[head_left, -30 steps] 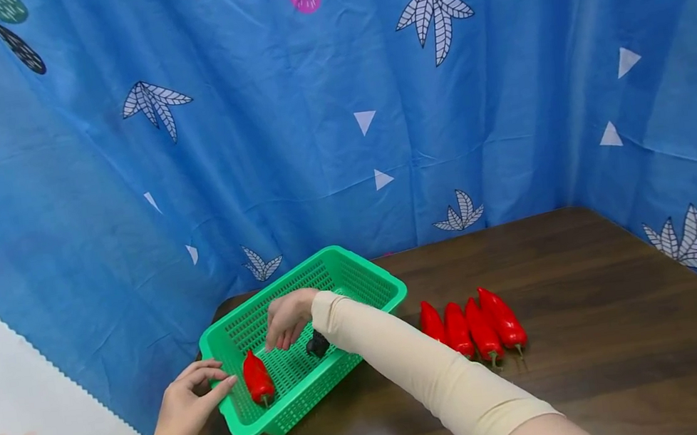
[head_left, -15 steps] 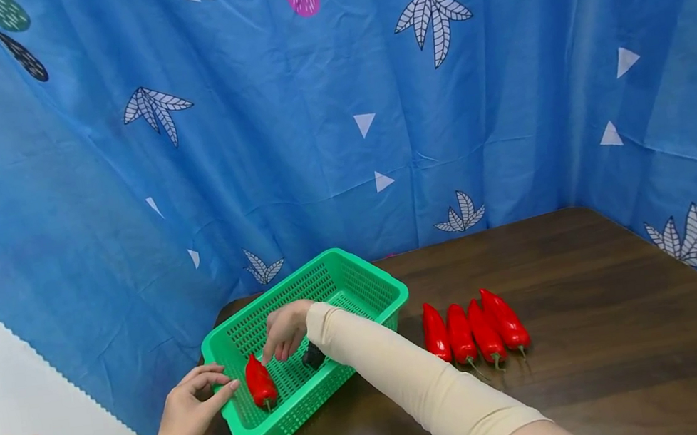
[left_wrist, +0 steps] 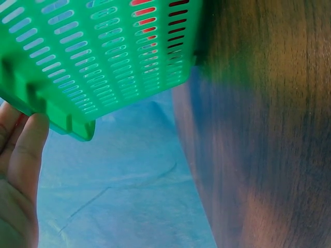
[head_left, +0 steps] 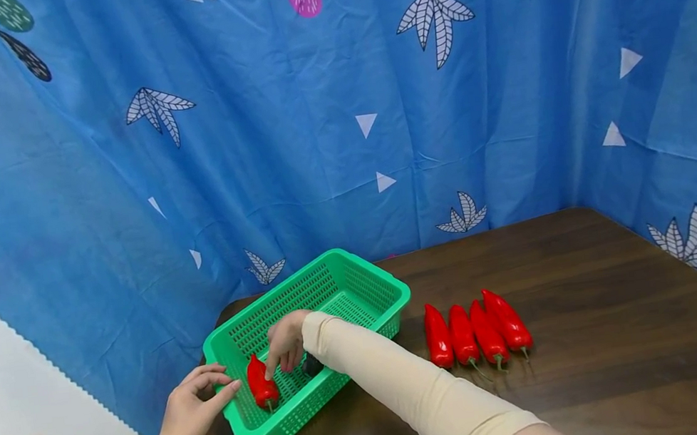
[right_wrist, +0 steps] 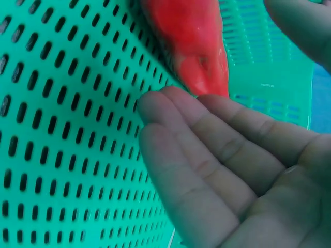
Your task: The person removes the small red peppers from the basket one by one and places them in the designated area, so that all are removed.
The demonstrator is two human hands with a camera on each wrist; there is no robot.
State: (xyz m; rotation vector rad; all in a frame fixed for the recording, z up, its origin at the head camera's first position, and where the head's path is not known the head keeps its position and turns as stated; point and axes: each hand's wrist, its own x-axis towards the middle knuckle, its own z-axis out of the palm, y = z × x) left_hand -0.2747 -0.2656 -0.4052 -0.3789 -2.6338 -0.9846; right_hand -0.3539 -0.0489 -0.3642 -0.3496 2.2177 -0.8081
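Observation:
A green plastic basket [head_left: 364,302] with slotted walls stands on the table. My left hand [head_left: 192,407] holds its left end, thumb over the rim; in the left wrist view its fingers [left_wrist: 28,150] lie under the outer lip. One red pepper [head_left: 262,385], stem toward me, lies inside near that end. My right hand [head_left: 285,339] reaches down into the basket, a fingertip right at the pepper in the head view. From the right wrist, the hand's fingers [right_wrist: 207,139] extend beside the pepper [right_wrist: 194,41], with the thumb [right_wrist: 305,26] spread apart and nothing gripped.
Several red peppers [head_left: 463,337] lie side by side on the brown wooden table [head_left: 591,305], right of the basket. A blue patterned curtain [head_left: 314,142] hangs behind the table and along its right. White cloth [head_left: 35,411] shows at the left.
My right hand has moved slightly down and left inside the basket, up to the red pepper. The left hand stays at the basket's rim.

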